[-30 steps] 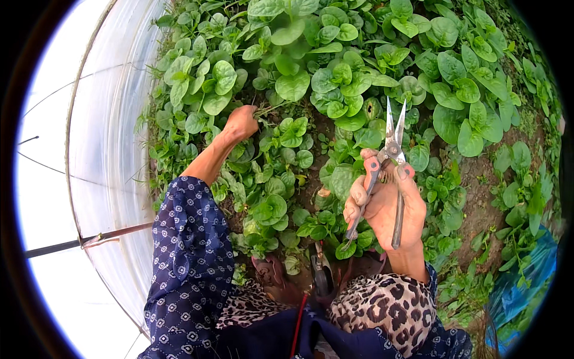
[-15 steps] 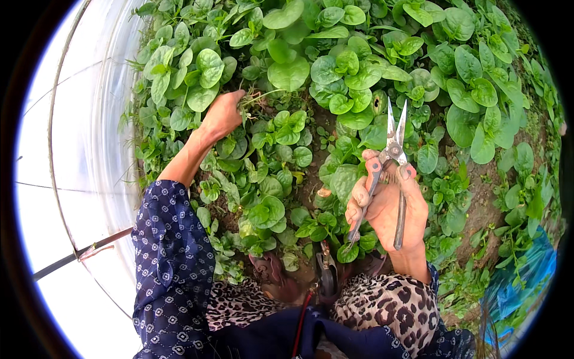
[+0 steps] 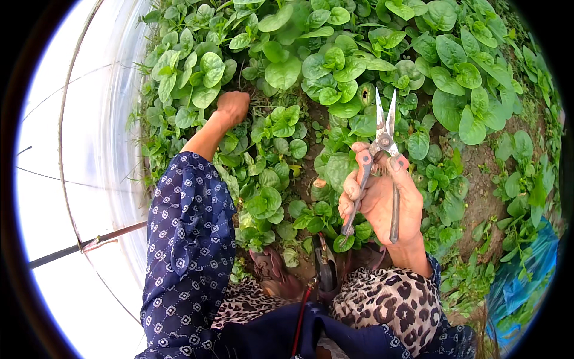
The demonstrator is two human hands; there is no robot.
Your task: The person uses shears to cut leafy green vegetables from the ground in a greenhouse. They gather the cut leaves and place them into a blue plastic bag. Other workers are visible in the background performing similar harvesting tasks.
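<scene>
My left hand (image 3: 234,106) is closed and reaches down among the leaves at a gap between the plants. Its fingertips point down and are hidden, so what they hold cannot be made out. Round it grow broad-leaved green plants (image 3: 284,73), with some thin grass (image 3: 260,102) beside the knuckles. In my right hand (image 3: 391,200), palm up, rests a pair of garden snips (image 3: 384,142). Its two pointed blades stand a little apart and point away from me. The handles, with reddish patches near the pivot, lie across the palm and fingers.
Clear plastic sheeting (image 3: 113,131) rises along the left, with a dark bar (image 3: 89,244) across it. Blue plastic (image 3: 520,284) lies at the lower right. Bare soil (image 3: 478,197) shows between plants on the right. My shoes (image 3: 272,272) stand at the bed's near edge.
My left hand has shifted slightly right, and the stems that showed beside its fingers are out of sight. The right hand holds the snips as before. The whole view has shifted a little.
</scene>
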